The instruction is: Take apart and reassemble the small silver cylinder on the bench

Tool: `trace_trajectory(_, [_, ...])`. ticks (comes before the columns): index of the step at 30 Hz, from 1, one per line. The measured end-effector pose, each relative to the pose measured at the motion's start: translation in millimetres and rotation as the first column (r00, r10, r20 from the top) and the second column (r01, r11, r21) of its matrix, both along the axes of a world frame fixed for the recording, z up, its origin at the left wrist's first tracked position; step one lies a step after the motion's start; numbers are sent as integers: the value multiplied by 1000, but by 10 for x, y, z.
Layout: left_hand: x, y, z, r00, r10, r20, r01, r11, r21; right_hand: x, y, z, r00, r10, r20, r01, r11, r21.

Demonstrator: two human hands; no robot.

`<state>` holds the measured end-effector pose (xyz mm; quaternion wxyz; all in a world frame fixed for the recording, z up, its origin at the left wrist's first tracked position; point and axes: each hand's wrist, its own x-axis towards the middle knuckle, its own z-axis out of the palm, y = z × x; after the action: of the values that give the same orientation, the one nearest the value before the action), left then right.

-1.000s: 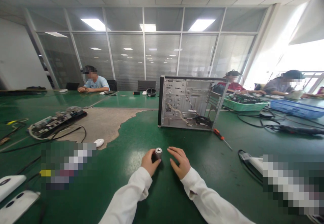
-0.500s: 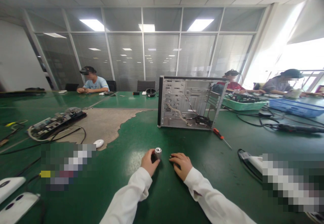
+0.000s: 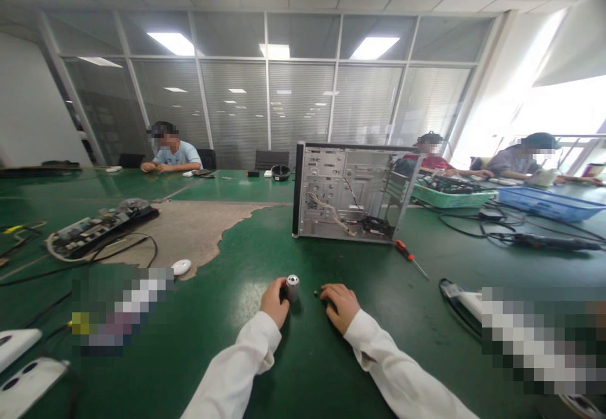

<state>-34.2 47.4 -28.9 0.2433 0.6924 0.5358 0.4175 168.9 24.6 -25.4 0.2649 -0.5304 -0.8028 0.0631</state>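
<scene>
A small silver metal cylinder (image 3: 293, 289) with a hole in its top stands upright on the green table. My left hand (image 3: 274, 302) is close against its left side, fingers and thumb apart; whether the fingertips touch it I cannot tell. To the right lies a tiny metallic piece (image 3: 315, 293), too small to name. My right hand (image 3: 339, 305) rests on the table just beside that piece, fingers loosely stretched out and holding nothing.
An opened computer case (image 3: 350, 192) stands ahead, a red-handled screwdriver (image 3: 411, 258) by its right corner. Green (image 3: 454, 199) and blue (image 3: 552, 204) baskets sit far right near cables. A circuit board assembly (image 3: 101, 230) lies left. Several people sit across the table.
My left thumb has drawn back from the front of the cylinder, which shows more fully. My right fingers have moved right, off the tiny piece. The view has shifted slightly.
</scene>
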Motion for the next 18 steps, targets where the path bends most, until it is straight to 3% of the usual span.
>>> trace_trajectory(5, [0,-5,12,1000,19,23,-19,1000,-13,-21,-49,37,996,14,-84,-7,997,83])
trace_trajectory(11, [-4,-9,34,996,-14,83,16,999,-28,-230,-235,116,948,168,-271,-121,976,179])
trace_trajectory(15, [25,-62,100,980,-167,111,174,983,-61,-359,-324,102,931,190,-312,-155,979,133])
trace_trajectory(18, [61,-132,160,952,-303,49,306,949,-73,-387,-385,109,939,175,-296,-146,982,118])
